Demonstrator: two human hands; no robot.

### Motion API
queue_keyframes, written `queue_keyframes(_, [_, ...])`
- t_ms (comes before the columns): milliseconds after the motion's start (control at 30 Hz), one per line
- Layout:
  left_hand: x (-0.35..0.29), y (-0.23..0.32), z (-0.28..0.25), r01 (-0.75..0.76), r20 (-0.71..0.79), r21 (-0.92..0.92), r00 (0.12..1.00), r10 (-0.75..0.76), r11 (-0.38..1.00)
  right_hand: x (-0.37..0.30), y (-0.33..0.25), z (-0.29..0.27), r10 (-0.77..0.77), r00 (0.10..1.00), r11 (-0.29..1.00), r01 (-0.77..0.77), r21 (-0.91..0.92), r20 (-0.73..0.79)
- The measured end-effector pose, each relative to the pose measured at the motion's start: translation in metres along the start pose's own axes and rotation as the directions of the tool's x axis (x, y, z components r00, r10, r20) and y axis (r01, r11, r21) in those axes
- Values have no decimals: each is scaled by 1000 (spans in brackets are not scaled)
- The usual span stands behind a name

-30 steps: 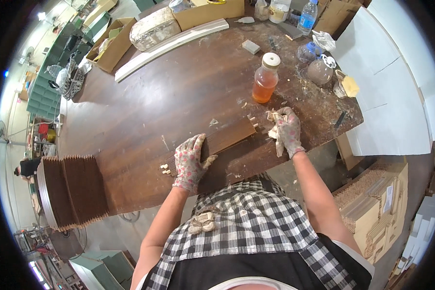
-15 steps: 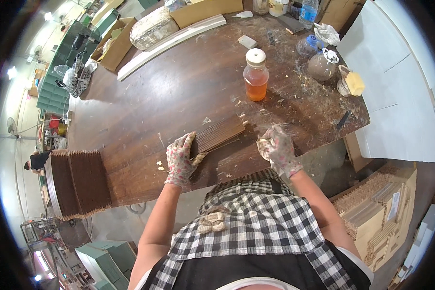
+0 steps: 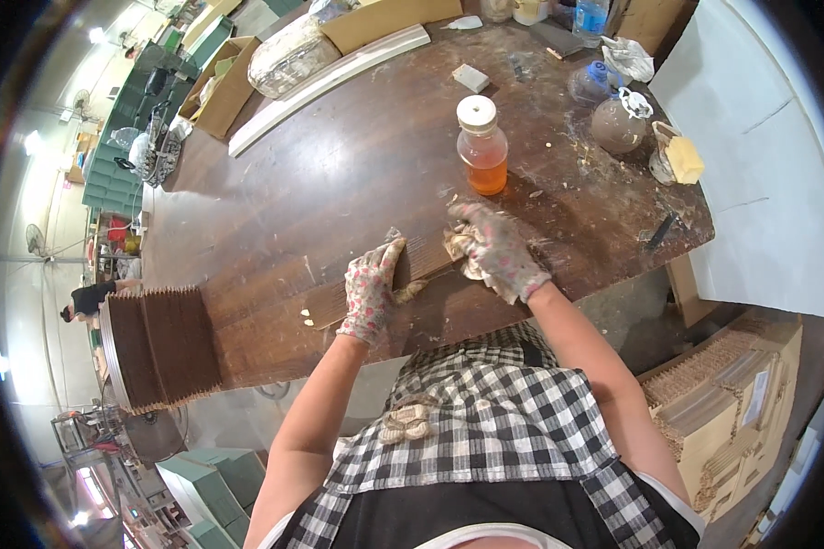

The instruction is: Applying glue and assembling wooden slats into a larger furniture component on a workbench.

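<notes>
Pressing our gloved left hand [image 3: 372, 291] flat, fingers spread, on a dark ridged wooden strip [image 3: 412, 267], we are gripping a rag [image 3: 460, 245] in our right hand [image 3: 499, 252].

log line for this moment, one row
left hand pressing wood strip on table | right hand holding rag against strip | orange bottle behind
</notes>
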State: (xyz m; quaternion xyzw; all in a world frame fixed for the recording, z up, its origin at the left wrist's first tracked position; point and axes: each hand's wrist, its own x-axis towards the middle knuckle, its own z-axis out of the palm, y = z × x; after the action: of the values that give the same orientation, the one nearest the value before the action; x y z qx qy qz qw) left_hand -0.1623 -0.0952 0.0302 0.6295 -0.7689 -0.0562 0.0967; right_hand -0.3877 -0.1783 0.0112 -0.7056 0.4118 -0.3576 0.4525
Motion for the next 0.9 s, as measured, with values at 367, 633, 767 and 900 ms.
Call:
queue_keyframes(367, [1,10,-3,43,3,26,999,-43,999,25,11,20,352,936,935,-352,46,7])
queue_keyframes(633, [0,8,-6,60,14,10,998,-60,998,21,-4,12,347,922,880,-384,279,171])
queue_keyframes(767, [-1,8,-5,65,16,-5,998,-65,998,28,7,24,337,941,935,-338,108,26])
queue_keyframes(900, [-4,7,-3,82,17,13,996,-82,997,28,21,34,458,885,867,-423,264,-86])
